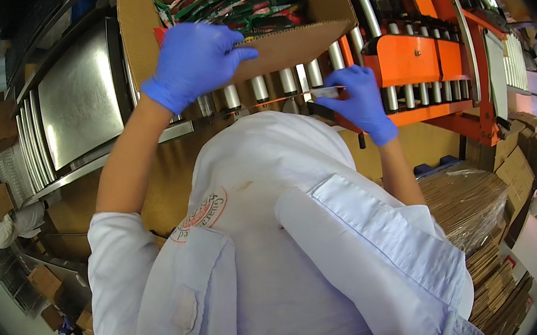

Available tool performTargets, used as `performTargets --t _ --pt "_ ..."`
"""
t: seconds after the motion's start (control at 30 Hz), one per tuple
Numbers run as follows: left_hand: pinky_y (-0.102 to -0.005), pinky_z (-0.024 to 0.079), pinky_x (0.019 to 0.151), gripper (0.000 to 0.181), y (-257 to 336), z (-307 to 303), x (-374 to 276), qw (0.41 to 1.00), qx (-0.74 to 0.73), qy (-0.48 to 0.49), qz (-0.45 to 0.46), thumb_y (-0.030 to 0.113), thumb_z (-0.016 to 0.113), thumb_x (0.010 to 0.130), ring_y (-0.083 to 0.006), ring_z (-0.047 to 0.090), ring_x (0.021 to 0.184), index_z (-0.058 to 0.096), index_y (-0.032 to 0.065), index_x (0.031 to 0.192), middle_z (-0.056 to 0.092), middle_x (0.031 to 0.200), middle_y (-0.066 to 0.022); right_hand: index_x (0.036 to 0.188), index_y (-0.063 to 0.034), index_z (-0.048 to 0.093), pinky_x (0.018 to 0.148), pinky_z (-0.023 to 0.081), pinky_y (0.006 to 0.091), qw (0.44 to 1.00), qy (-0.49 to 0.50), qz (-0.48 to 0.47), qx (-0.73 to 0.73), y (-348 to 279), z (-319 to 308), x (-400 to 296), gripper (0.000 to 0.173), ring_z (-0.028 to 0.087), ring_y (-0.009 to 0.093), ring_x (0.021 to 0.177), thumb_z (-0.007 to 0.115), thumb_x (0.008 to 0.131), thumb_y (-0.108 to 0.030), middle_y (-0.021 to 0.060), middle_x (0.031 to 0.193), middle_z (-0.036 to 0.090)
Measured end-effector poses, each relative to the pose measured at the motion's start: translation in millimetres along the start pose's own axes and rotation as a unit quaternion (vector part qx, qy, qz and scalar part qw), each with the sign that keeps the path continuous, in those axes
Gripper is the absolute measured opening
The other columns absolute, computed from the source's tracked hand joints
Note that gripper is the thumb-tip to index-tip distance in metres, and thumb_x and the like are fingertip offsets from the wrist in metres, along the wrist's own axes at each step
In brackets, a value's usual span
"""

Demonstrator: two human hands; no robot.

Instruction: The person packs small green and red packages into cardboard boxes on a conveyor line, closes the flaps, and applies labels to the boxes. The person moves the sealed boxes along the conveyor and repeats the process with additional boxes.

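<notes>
An open cardboard box (285, 54) stands on the roller conveyor (259, 89) before me. Inside it lie several glossy green and red printed packets (240, 4), piled in layers. My left hand (199, 58), in a blue glove, grips the top edge of the box's near wall at its left part. My right hand (357, 100), also gloved in blue, is lower and to the right, beside the orange machine. A small translucent piece (325, 93) shows between its thumb and fingers; whether the hand grips it cannot be told.
An orange machine frame (405, 60) with rollers adjoins the conveyor on the right. To the left is a shiny metal plate (79, 97). Stacked flat cardboard (466, 199), partly in plastic wrap, stands at lower right. Loose boxes (45, 282) lie at far left.
</notes>
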State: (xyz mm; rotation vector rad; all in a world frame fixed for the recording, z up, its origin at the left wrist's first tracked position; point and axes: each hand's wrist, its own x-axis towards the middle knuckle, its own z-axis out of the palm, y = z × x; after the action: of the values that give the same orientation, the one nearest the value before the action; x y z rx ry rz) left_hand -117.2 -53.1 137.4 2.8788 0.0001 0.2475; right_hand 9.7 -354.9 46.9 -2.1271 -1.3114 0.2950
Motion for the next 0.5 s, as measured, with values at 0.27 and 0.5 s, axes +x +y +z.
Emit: performTargets --t 0.27,0.5 --pt "-0.0375 0.053 0.062 0.033 12 -11 8 0.996 0.031 -0.055 0.055 0.046 0.076 0.086 -0.0307 0.067 0.068 0.079 0.0124 0.088 0.07 0.075 -0.0096 0.091 -0.0216 0.056 0.094 0.046 0.0311 0.743 0.027 -0.535 -0.402 20 86 96 0.013 0.058 0.018 0.099 0.062 0.08 -0.019 -0.0019 0.096 0.057" --pt "-0.0315 0.055 0.088 0.037 14 -56 2 0.968 -0.245 0.0 -0.049 0.03 0.068 0.099 -0.0173 0.073 0.099 0.069 0.0089 0.129 0.077 0.108 -0.009 0.118 -0.0328 0.058 0.079 0.049 0.0307 0.624 0.144 -0.63 -0.439 11 73 113 0.04 0.057 0.017 0.106 0.067 0.08 -0.03 -0.0086 0.118 0.061"
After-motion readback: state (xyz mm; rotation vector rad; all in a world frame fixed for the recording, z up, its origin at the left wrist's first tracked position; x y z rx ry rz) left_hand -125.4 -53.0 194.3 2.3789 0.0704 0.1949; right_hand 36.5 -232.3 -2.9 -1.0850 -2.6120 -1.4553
